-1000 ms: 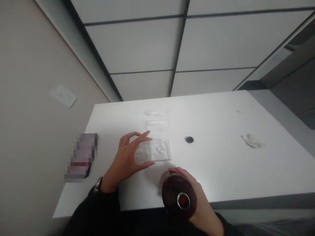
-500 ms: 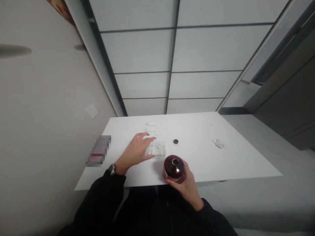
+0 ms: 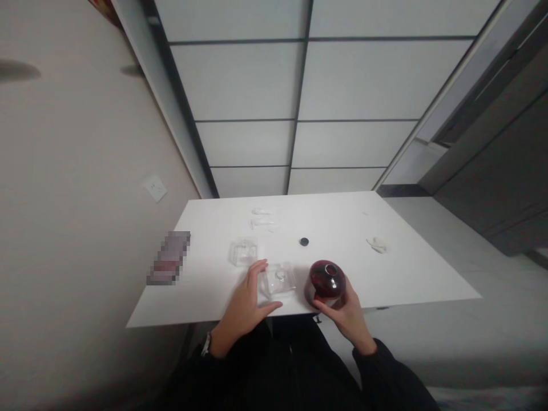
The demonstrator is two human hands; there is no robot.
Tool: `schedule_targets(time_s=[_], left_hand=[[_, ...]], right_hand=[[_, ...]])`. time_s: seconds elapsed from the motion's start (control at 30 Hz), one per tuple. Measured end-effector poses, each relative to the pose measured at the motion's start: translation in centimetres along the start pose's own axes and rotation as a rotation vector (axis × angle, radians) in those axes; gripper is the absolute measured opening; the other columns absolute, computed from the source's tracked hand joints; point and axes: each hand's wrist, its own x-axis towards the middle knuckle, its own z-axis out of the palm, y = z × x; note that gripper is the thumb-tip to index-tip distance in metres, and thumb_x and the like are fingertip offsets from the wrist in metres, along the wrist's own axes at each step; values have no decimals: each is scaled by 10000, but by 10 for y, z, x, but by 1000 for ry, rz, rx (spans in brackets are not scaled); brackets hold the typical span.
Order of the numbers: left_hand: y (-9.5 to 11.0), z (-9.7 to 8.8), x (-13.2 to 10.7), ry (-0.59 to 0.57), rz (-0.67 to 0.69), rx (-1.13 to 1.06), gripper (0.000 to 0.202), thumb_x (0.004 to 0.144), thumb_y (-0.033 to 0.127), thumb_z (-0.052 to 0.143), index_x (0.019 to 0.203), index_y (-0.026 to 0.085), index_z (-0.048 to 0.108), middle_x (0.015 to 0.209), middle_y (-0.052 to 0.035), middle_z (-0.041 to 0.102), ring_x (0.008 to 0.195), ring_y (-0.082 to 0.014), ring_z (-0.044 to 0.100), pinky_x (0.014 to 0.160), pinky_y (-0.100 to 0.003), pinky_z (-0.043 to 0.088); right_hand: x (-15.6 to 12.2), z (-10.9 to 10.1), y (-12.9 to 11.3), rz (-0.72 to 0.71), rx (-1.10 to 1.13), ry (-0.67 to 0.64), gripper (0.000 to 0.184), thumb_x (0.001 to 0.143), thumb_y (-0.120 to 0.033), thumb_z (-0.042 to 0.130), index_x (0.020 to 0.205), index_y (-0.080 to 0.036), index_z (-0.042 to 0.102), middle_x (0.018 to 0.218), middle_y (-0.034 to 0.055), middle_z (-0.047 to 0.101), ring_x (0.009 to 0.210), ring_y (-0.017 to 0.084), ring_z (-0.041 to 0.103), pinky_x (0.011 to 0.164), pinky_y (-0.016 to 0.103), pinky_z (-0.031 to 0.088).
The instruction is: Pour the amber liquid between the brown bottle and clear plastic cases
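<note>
My right hand [image 3: 350, 313] is wrapped around a rounded dark red glass bottle [image 3: 327, 278] at the table's near edge. The bottle stands upright, and a narrow round opening shows on top. Left of it lies a small clear box [image 3: 280, 278] with a round feature in its middle. My left hand [image 3: 248, 298] is beside that box with fingers apart, the forefinger by its far left corner and the thumb along its near side. Whether these fingers press on the box I cannot tell. Beyond my left hand sits a second clear box [image 3: 244, 251].
A small black round cap [image 3: 303, 242] lies on the white table [image 3: 334, 220]. Clear wrapped pieces [image 3: 263, 221] are farther back. A pale crumpled scrap [image 3: 378, 245] lies to the right, and a blurred-out flat item [image 3: 170, 258] at the left edge.
The right hand and the red bottle have moved right. My left hand has come nearer to me, and the clear box beside it has shifted nearer too. The second clear box now shows.
</note>
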Motion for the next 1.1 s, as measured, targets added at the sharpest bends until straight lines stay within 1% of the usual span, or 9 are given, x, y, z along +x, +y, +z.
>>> schedule_targets(time_s=[0.07, 0.17, 0.23, 0.3, 0.37, 0.5, 0.67, 0.87, 1.1], left_hand=[[-4, 7, 0, -10, -68, -52, 901, 831, 298, 864, 1540, 254, 309, 1605, -174, 499, 1477, -348, 534, 1233, -573, 451], [-7, 10, 2, -4, -136, -91, 773, 862, 299, 834, 1492, 240, 390, 1548, -159, 579, 1454, -339, 568, 1227, -555, 462], [-8, 9, 2, 8, -158, -104, 725, 870, 301, 821, 1472, 233, 422, 1532, -155, 601, 1445, -336, 581, 1217, -537, 478], [-8, 8, 2, 10, -164, -106, 725, 866, 304, 826, 1471, 231, 432, 1532, -152, 606, 1442, -332, 586, 1212, -525, 485], [-8, 7, 2, 10, -164, -104, 723, 872, 305, 824, 1476, 230, 434, 1536, -152, 605, 1438, -326, 591, 1211, -516, 486], [-6, 6, 3, -5, -177, -101, 713, 873, 315, 830, 1470, 220, 451, 1534, -155, 606, 1434, -327, 592, 1210, -518, 484], [-4, 4, 5, -28, -189, -106, 711, 867, 336, 844, 1463, 214, 476, 1534, -158, 607, 1432, -336, 589, 1209, -526, 474], [-4, 4, 5, -29, -185, -130, 703, 876, 336, 839, 1468, 225, 477, 1541, -144, 607, 1427, -323, 597, 1197, -510, 486], [-3, 4, 6, -38, -196, -146, 695, 870, 317, 835, 1462, 225, 482, 1551, -148, 597, 1435, -333, 588, 1198, -517, 481]], right_hand=[[2, 1, 0, -10, -7, 6, 817, 747, -467, 912, 1439, -187, 580, 1391, 172, 707, 1269, 368, 700, 1077, 530, 593], [4, -1, -4, -62, -51, -7, 802, 776, -459, 901, 1460, -205, 568, 1423, 166, 690, 1307, 374, 679, 1101, 550, 579], [5, -3, -7, -103, -105, -21, 825, 793, -463, 895, 1494, -215, 538, 1464, 174, 660, 1333, 376, 663, 1118, 563, 566], [8, -7, -10, -135, -164, -21, 856, 798, -467, 895, 1518, -225, 500, 1483, 185, 638, 1325, 370, 669, 1102, 560, 579], [10, -10, -11, -165, -199, -5, 857, 791, -471, 904, 1501, -232, 488, 1437, 184, 657, 1265, 356, 706, 1049, 543, 617], [16, -17, -15, -250, -257, -4, 780, 803, -488, 893, 1433, -233, 512, 1326, 162, 700, 1180, 341, 745, 981, 522, 653], [25, -22, -28, -361, -354, -99, 644, 894, -423, 822, 1443, -244, 539, 1334, 159, 712, 1211, 329, 727, 1000, 512, 644], [33, -28, -33, -393, -406, -185, 657, 890, -355, 831, 1466, -260, 529, 1388, 163, 692, 1244, 331, 705, 1020, 539, 632], [40, -31, -37, -473, -486, -220, 673, 908, -317, 813, 1507, -292, 508, 1408, 151, 687, 1269, 339, 687, 1021, 554, 627]])
